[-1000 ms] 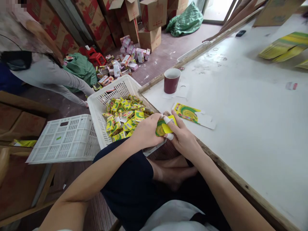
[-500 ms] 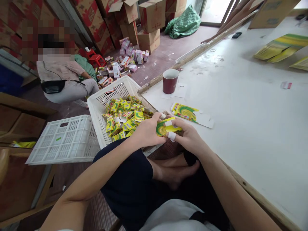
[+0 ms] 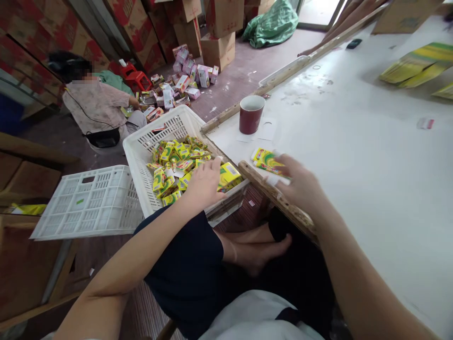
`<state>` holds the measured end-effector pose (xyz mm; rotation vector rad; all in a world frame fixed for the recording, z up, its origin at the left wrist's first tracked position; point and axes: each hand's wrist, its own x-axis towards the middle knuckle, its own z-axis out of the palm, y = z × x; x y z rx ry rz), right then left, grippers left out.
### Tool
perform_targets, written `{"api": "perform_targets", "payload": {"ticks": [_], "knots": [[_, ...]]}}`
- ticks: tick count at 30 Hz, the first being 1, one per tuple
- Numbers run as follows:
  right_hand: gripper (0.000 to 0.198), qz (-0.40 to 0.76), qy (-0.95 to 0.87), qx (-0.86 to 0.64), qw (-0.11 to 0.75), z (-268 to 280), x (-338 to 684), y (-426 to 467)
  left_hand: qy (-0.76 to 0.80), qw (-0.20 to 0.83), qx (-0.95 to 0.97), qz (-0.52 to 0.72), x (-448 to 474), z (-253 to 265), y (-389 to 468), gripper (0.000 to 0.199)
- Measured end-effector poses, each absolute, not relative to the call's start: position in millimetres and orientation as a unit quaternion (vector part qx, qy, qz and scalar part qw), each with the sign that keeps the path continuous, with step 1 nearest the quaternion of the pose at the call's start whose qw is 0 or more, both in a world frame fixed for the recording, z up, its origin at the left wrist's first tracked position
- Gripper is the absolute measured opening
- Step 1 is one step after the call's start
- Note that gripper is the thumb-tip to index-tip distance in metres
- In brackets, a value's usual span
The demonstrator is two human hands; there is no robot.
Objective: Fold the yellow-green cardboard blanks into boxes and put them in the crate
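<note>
My left hand (image 3: 204,183) is over the right side of a white plastic basket (image 3: 138,186), fingers and thumb apart. Right by its fingertips, at the basket's near right corner, is a small yellow-green box (image 3: 229,174); the hand covers part of it. Several similar small boxes (image 3: 182,151) lie jumbled in the basket. My right hand (image 3: 299,182), blurred by motion and with white wraps on its fingers, reaches over the table edge. Its spread fingers partly cover a flat yellow-green carton (image 3: 264,159) on the white table (image 3: 371,165).
A dark red cup (image 3: 251,115) stands beyond the carton. Flat yellow cartons (image 3: 419,66) lie at the table's far right. An overturned white crate (image 3: 85,203) is left of the basket. A person (image 3: 95,104) sits beside piled boxes (image 3: 187,78) on the floor.
My hands have moved apart. The small box they held together is now at the basket corner beside my left hand. My right hand has moved to the flat carton.
</note>
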<state>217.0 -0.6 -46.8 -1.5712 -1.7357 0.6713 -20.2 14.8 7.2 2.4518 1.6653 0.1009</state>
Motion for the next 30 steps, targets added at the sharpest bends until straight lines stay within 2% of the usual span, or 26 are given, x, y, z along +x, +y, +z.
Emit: {"api": "perform_targets", "payload": {"ticks": [3, 6, 11, 13, 18, 21, 24, 27, 30], "knots": [[0.035, 0.149, -0.618, -0.739, 0.223, -51, 250, 9, 0.572, 0.024, 0.818, 0.053, -24, 5, 19, 0.096], [0.032, 0.134, -0.618, -0.755, 0.173, -58, 258, 11, 0.531, 0.042, 0.844, 0.063, -19, 4, 18, 0.09], [0.041, 0.049, -0.655, -0.731, 0.185, -67, 236, 13, 0.49, 0.089, 0.867, 0.012, -13, 0, 11, 0.083], [0.042, 0.053, -0.664, -0.722, 0.186, -69, 228, 18, 0.485, 0.097, 0.869, -0.005, -15, -1, 10, 0.081], [0.029, 0.088, -0.671, -0.72, 0.154, -70, 220, 30, 0.469, 0.099, 0.878, 0.008, -16, -4, 10, 0.074], [0.032, 0.083, -0.662, -0.726, 0.164, -70, 221, 33, 0.461, 0.111, 0.881, 0.011, -16, -4, 9, 0.068], [0.034, 0.107, -0.637, -0.731, 0.22, -67, 224, 31, 0.473, 0.165, 0.865, 0.028, -17, -1, 10, 0.066], [0.036, 0.212, -0.557, -0.698, 0.396, -58, 223, 25, 0.481, 0.287, 0.821, 0.109, -15, 1, 12, 0.073], [0.045, 0.328, -0.491, -0.588, 0.553, -42, 205, 12, 0.447, 0.426, 0.74, 0.267, -7, 2, 13, 0.082]]}}
